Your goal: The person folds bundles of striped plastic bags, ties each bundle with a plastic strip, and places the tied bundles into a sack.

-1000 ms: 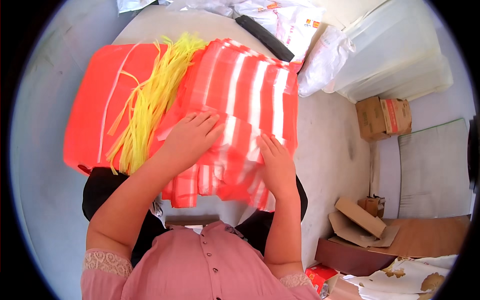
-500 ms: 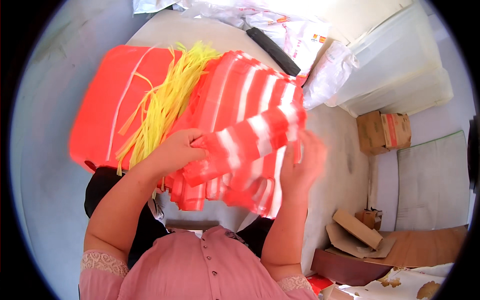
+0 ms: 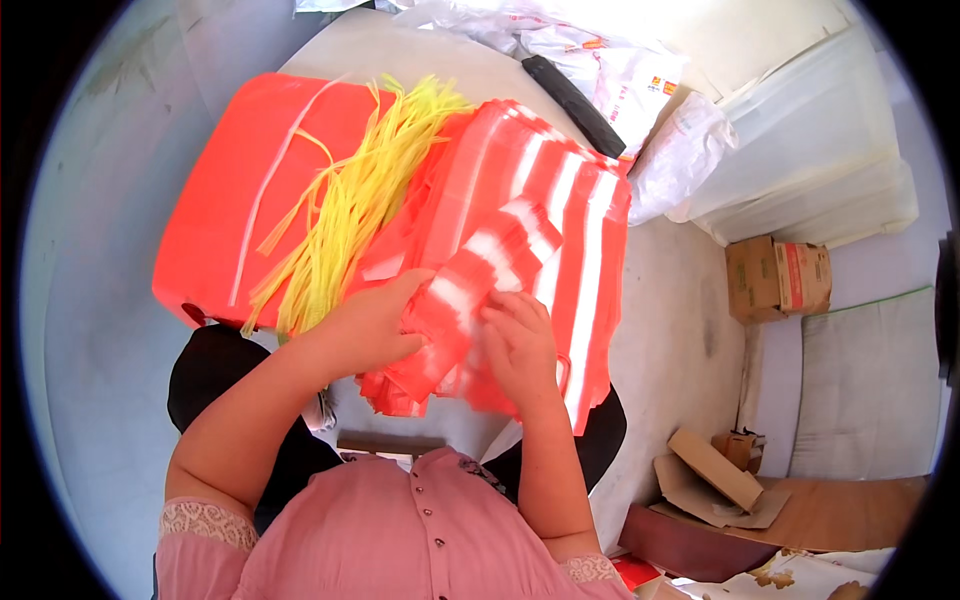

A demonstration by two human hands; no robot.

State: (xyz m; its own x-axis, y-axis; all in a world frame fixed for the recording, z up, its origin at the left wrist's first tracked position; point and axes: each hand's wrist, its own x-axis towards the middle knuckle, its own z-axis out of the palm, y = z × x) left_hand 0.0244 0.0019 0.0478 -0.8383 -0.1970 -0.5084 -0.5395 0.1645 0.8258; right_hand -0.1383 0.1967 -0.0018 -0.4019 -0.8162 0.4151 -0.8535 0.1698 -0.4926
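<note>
A folded bundle of red-and-white striped plastic film [image 3: 512, 243] slants across a larger stack of the same striped plastic [image 3: 583, 255]. My left hand [image 3: 380, 325] is closed on the bundle's near left edge, thumb toward its near end. At the bundle's right edge, my right hand [image 3: 520, 345] has its fingers bent and pinched on the film. Long yellow plastic strips [image 3: 365, 195] lie loose along the left of the stack. They partly cover a big smooth red block [image 3: 225, 190] with a pale cord [image 3: 268, 180] across it.
A black bar-shaped object [image 3: 573, 105] lies beyond the stack, beside white plastic bags [image 3: 685, 160]. Farther right are a cardboard box [image 3: 755, 280] and flattened cardboard [image 3: 715, 475]. A pale wall [image 3: 110, 250] runs along the left.
The striped bundle has come down onto the stack and turned steeper. My right hand has moved left and now meets its edge. The whole view has shifted slightly.
</note>
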